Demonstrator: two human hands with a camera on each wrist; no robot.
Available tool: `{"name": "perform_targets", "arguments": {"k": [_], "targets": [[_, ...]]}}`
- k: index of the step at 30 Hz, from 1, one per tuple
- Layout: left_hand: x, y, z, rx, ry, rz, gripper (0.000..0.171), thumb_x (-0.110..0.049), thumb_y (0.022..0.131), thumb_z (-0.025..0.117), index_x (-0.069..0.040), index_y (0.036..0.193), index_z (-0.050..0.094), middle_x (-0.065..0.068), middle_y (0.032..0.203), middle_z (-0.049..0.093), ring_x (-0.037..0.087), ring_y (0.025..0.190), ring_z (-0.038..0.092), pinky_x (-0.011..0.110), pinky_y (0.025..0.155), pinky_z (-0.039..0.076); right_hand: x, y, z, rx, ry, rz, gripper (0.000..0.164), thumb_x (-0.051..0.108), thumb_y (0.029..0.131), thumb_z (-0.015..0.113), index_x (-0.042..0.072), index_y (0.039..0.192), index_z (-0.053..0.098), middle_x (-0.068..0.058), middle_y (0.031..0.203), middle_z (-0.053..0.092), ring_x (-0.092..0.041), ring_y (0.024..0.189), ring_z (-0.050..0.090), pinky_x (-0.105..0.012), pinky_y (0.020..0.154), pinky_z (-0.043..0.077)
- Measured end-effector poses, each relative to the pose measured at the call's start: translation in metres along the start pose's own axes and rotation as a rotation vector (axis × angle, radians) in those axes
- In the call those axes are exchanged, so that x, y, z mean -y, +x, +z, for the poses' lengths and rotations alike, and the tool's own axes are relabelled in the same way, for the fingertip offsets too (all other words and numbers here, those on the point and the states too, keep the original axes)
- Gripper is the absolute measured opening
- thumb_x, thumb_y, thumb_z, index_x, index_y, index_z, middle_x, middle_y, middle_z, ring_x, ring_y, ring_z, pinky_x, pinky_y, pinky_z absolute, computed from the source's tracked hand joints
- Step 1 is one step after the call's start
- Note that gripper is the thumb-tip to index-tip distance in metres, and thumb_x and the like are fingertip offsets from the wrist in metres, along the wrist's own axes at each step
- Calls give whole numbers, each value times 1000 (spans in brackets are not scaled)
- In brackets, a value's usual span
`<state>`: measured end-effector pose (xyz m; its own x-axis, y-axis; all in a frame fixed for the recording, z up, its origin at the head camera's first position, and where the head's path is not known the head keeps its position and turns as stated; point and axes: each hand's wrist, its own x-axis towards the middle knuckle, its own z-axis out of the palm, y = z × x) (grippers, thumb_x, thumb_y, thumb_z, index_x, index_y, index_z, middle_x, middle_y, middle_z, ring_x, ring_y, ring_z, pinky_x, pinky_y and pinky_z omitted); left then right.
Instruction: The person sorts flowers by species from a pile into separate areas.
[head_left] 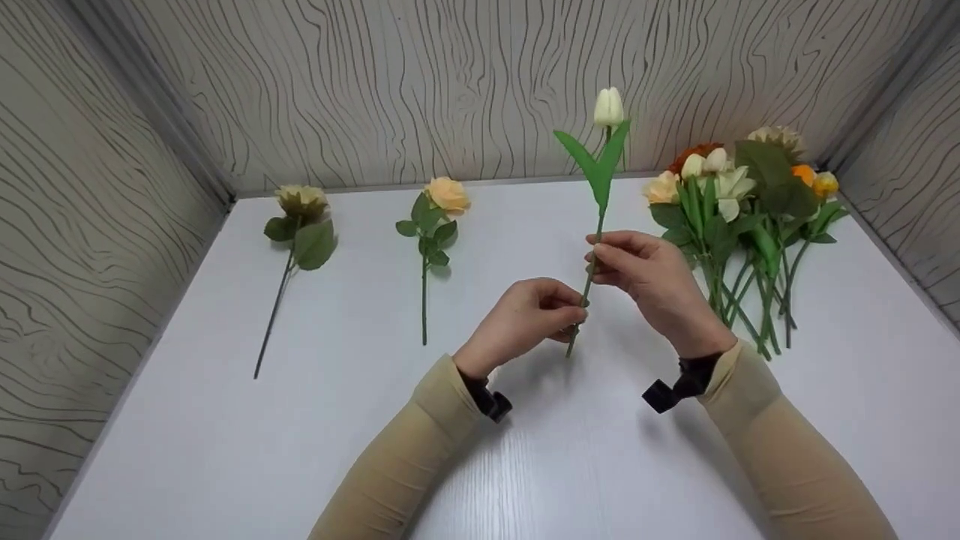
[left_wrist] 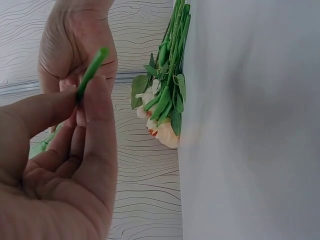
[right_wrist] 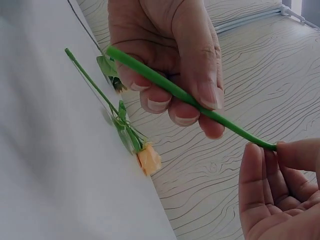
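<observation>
A white tulip [head_left: 609, 109] with two green leaves is held nearly upright above the white table, its bloom at the top. My left hand [head_left: 529, 319] pinches the lower stem between thumb and fingers, close to the cut end. Higher up, just under the leaves, my right hand [head_left: 649, 277] pinches the same stem. In the left wrist view the stem end [left_wrist: 95, 70] sticks out past the left thumb and forefinger. The right wrist view shows the green stem [right_wrist: 165, 84] running from one hand to the other; the bloom is out of that view.
A peach rose [head_left: 448, 195] lies left of my hands on the white table [head_left: 360, 450]. Farther left lies a pale flower [head_left: 301, 201] with a dark stem. At the right, a pile of mixed flowers [head_left: 733, 191] lies near the patterned back wall [head_left: 450, 90].
</observation>
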<state>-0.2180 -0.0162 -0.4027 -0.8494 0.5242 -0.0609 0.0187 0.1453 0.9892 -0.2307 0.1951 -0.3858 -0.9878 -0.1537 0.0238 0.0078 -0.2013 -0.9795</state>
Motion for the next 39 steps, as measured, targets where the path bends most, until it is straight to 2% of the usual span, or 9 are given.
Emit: {"name": "perform_targets", "arguments": {"k": [6,12,17,27,29,31,34,36,39], "targets": [[-1,-1,1,4,-1,-1,10,-13,97,73,-8,105,73,20,103,73,18,81,71,40,79,62,-1,0,1,1,44,28,30,12,95,75,-3,119,67,-11,105,71,-21,91,70,-34,87,59],[0,-1,2,11,4,-2,13,-11,97,73,-3,107,73,19,102,72,17,81,71,45,80,62,-2,0,2,-10,29,52,29,13,94,76,-3,117,67,-11,102,71,-21,90,70,-35,87,59],[0,-2,3,14,16,-15,7,-8,98,70,-8,104,74,14,99,73,17,83,71,42,80,62,-2,-1,4,-12,35,66,31,15,93,78,-3,116,67,-11,100,70,-21,89,69,-33,86,59],[-1,-1,5,57,65,-19,15,-5,102,61,-4,111,73,13,103,74,24,89,73,34,79,61,-3,-2,4,-23,-3,50,35,17,95,76,-6,119,66,-10,99,70,-20,88,68,-33,83,60],[-3,-1,4,56,186,-4,19,-10,103,61,-5,117,73,9,105,74,19,89,72,30,79,60,-2,-1,2,-34,-51,45,39,18,94,77,-9,120,64,-10,100,70,-20,89,68,-34,83,60],[-7,-3,0,32,376,34,24,-16,104,61,-7,124,72,5,110,73,10,91,69,26,81,57,0,3,-1,-46,-136,46,43,20,94,77,-11,121,63,-11,101,70,-20,89,69,-34,83,60],[-16,-8,-12,-76,606,105,31,-22,105,59,-10,132,69,-1,118,71,8,99,66,26,84,54,2,18,-8,-60,-328,74,44,23,96,76,-10,122,64,-13,105,69,-19,87,70,-32,81,61],[-23,-12,-21,-167,633,144,31,-22,106,58,-11,132,69,-1,121,70,8,103,65,26,87,54,1,33,-12,-57,-464,118,41,24,98,73,-8,122,65,-15,107,68,-19,86,69,-31,80,61],[-31,-18,-34,-265,545,183,28,-21,106,58,-12,130,70,-2,123,69,8,104,65,25,87,54,-6,57,-16,-40,-627,213,37,21,99,70,-7,123,66,-17,109,66,-19,85,68,-30,78,61]]}}
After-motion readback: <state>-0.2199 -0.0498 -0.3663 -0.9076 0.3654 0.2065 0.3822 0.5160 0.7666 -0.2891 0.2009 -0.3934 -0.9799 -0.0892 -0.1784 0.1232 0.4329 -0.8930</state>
